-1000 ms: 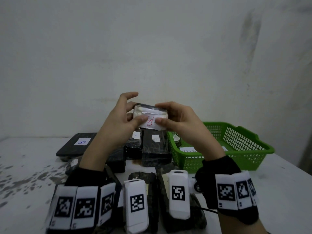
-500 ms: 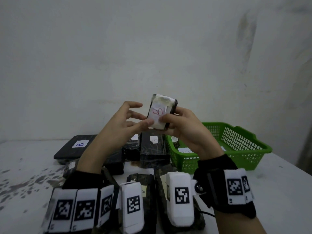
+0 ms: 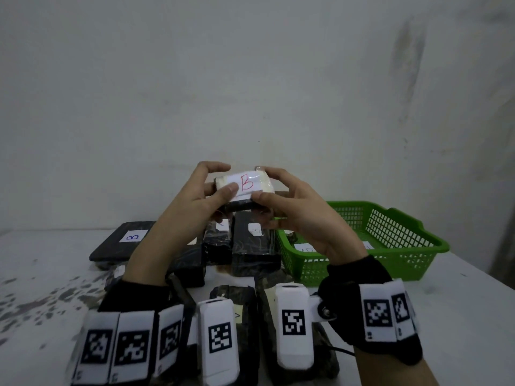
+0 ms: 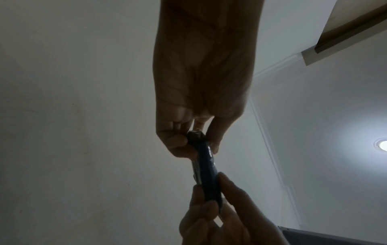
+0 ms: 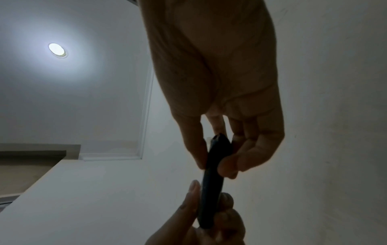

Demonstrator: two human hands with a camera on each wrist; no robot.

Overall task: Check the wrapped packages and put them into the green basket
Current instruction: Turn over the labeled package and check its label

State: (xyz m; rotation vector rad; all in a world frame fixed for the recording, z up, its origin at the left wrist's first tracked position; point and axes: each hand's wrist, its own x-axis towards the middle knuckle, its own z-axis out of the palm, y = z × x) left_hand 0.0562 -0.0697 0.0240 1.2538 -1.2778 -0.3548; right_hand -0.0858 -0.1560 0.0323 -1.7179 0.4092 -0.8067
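Observation:
I hold a small black wrapped package in the air above the table, its white label with a red "B" facing me. My left hand pinches its left end and my right hand pinches its right end. In the left wrist view the package shows edge-on between my left hand and the other hand's fingers; the right wrist view shows the package the same way, pinched by my right hand. The green basket stands at the right with labelled items inside.
Several black wrapped packages lie on the white table: a flat one labelled "B" at back left, one with a white tag beside the basket, more under my wrists. A plain wall rises behind.
The package has turned from upright in my right hand to lying level. My left hand has taken hold of its left end again. The "B" label now faces me.

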